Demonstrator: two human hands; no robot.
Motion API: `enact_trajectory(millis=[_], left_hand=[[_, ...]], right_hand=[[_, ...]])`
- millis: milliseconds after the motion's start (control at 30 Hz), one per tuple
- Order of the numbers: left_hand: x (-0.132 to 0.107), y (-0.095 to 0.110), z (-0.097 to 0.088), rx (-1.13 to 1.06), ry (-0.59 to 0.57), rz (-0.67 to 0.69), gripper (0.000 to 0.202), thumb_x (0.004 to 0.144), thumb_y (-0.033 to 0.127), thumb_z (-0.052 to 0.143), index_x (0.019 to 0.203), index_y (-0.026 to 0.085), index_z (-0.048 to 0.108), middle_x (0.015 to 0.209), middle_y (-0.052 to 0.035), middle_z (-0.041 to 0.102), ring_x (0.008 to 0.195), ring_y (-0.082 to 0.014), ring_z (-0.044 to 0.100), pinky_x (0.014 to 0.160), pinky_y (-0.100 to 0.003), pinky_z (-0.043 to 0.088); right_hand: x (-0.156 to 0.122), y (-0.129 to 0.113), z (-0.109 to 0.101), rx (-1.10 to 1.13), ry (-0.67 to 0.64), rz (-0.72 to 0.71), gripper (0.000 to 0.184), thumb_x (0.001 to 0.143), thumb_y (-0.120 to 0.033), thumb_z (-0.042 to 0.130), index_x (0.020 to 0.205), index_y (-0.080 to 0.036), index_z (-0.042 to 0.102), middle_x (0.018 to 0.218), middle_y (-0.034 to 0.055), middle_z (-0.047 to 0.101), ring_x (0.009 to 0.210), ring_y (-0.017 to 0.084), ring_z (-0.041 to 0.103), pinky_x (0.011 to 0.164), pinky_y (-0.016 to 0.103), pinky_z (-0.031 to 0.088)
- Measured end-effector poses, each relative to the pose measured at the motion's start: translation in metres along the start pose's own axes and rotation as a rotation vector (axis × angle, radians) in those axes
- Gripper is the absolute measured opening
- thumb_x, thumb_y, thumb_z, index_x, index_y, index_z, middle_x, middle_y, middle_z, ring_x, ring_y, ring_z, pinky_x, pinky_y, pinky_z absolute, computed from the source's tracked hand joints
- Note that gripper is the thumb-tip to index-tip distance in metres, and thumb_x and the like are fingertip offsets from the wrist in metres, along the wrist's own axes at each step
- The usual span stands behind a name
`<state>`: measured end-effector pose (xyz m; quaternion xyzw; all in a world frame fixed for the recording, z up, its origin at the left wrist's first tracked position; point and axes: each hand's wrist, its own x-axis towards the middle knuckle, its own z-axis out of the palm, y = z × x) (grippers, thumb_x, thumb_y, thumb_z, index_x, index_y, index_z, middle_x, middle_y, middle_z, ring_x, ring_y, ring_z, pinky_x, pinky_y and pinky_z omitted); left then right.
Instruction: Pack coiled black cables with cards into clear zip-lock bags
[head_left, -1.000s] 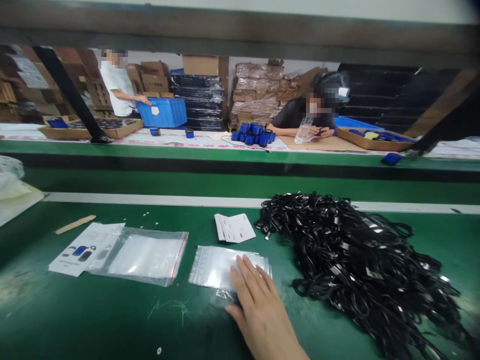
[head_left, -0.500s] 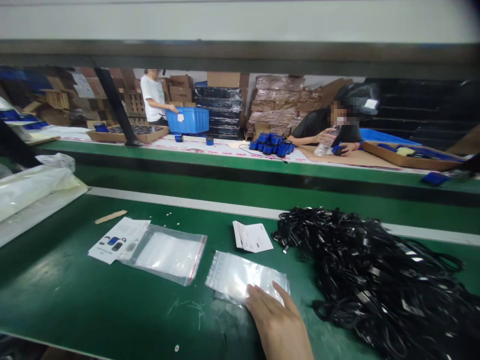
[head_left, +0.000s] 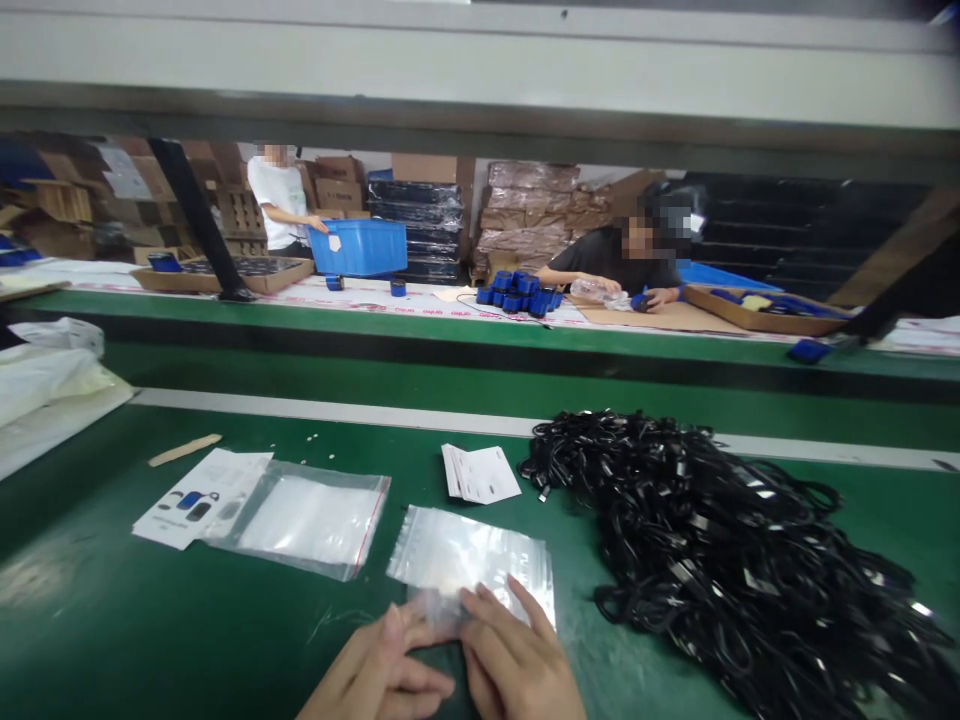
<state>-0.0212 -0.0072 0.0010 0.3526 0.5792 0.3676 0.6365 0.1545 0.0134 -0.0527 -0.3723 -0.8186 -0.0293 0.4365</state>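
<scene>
Both hands sit at the bottom centre of the frame, working on the near edge of a stack of small clear zip bags (head_left: 469,555) that lies flat on the green desk (head_left: 150,620). The left hand (head_left: 379,675) has its fingers curled narrow, with thumb and fingertips pinching a corner of the top bag at the stack's lower left. The right hand (head_left: 517,665) lies just beside it, fingers loosely spread and pressing flat on the lower right part of the same stack, so the bags reach up and away from both hands toward the middle of the frame. The two hands nearly touch each other.

Left of the stack, a little apart, lies a larger clear bag with a red seal strip (head_left: 307,520), overlapping a printed leaflet (head_left: 187,495). Above the stack, toward the centre, rests a small pile of white cards (head_left: 480,472). A big heap of black cables (head_left: 735,550) fills the right side, close to the right hand but not touching it. A wooden stick (head_left: 184,450) lies at the left. In the upper part of the frame, two other people work at a far desk around a blue bin (head_left: 360,247) and blue cups (head_left: 517,292).
</scene>
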Motion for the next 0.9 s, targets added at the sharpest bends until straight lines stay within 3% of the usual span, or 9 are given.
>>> enact_trajectory(millis=[133,233,367,467,567,633,700,800,900], left_hand=[[0.016,0.007,-0.001,0.414,0.04,0.071,0.058,0.082,0.066,0.039,0.083,0.014,0.066,0.074,-0.0085,0.073,0.056,-0.0173,0.068,0.054,-0.027,0.056],[0.021,0.018,-0.004,0.583,0.121,0.172,0.044,0.083,0.056,0.045,0.065,0.019,0.06,0.054,-0.001,0.062,0.044,-0.0147,0.056,0.045,-0.024,0.046],[0.019,0.021,-0.003,0.707,0.388,0.362,0.036,0.076,0.053,0.052,0.091,0.021,0.063,0.082,-0.0051,0.063,0.065,-0.0203,0.058,0.065,-0.032,0.047],[0.016,0.01,0.005,0.395,0.276,0.345,0.054,0.075,0.063,0.053,0.107,0.02,0.06,0.088,-0.0068,0.067,0.069,-0.0204,0.064,0.067,-0.033,0.051],[0.015,0.002,0.011,-0.055,0.018,0.137,0.072,0.07,0.071,0.056,0.119,0.019,0.058,0.107,-0.0117,0.07,0.088,-0.0248,0.069,0.074,-0.035,0.055],[0.014,0.004,0.011,-0.117,-0.027,0.02,0.076,0.063,0.068,0.067,0.117,0.016,0.061,0.107,-0.0128,0.072,0.092,-0.0269,0.069,0.078,-0.035,0.055],[0.012,0.01,0.01,-0.05,-0.026,-0.021,0.071,0.058,0.065,0.073,0.108,0.014,0.067,0.097,-0.0115,0.075,0.085,-0.0257,0.071,0.078,-0.034,0.056],[0.007,0.016,0.005,0.054,-0.008,-0.014,0.065,0.061,0.069,0.068,0.099,0.016,0.07,0.086,-0.0081,0.078,0.073,-0.0225,0.072,0.071,-0.031,0.058],[-0.001,0.014,0.003,0.116,0.006,0.043,0.066,0.063,0.072,0.062,0.098,0.017,0.071,0.082,-0.0081,0.077,0.07,-0.0235,0.072,0.066,-0.032,0.058]], right_hand=[[-0.006,-0.003,0.003,0.084,0.019,0.11,0.023,0.084,-0.004,0.045,0.086,-0.02,0.061,0.094,-0.0003,0.075,0.095,0.014,0.069,0.112,0.028,0.023],[-0.003,-0.004,-0.003,0.131,-0.029,0.303,0.021,0.085,-0.008,0.045,0.09,-0.023,0.059,0.09,-0.0009,0.076,0.091,0.015,0.071,0.107,0.03,0.034],[0.007,-0.002,-0.016,0.042,-0.011,0.497,0.012,0.088,-0.019,0.047,0.091,-0.024,0.057,0.093,0.0028,0.076,0.098,0.024,0.069,0.085,0.034,0.055],[0.016,-0.005,-0.014,-0.08,0.098,0.3,0.018,0.091,-0.013,0.043,0.086,-0.022,0.058,0.1,0.0043,0.075,0.103,0.023,0.066,0.096,0.035,0.048],[0.019,-0.011,-0.003,-0.065,0.128,-0.06,0.028,0.091,-0.008,0.042,0.076,-0.023,0.06,0.101,-0.0031,0.074,0.106,0.019,0.065,0.111,0.036,0.028],[0.016,-0.012,0.0,0.016,0.091,-0.099,0.019,0.089,-0.013,0.049,0.079,-0.024,0.061,0.107,-0.0038,0.073,0.108,0.019,0.063,0.111,0.035,0.03],[0.008,-0.009,-0.004,0.112,0.066,0.105,0.012,0.086,-0.018,0.057,0.095,-0.023,0.061,0.122,0.0045,0.065,0.113,0.022,0.06,0.101,0.035,0.043],[0.0,0.0,-0.019,0.397,-0.022,0.598,0.045,0.084,-0.021,0.058,0.127,-0.017,0.046,0.122,0.0169,0.061,0.102,0.024,0.064,0.078,0.03,0.055],[0.002,0.004,-0.03,0.849,-0.289,0.891,0.026,0.086,-0.032,0.057,0.106,-0.015,0.059,0.084,0.0092,0.07,0.07,0.018,0.066,0.061,0.025,0.052]])
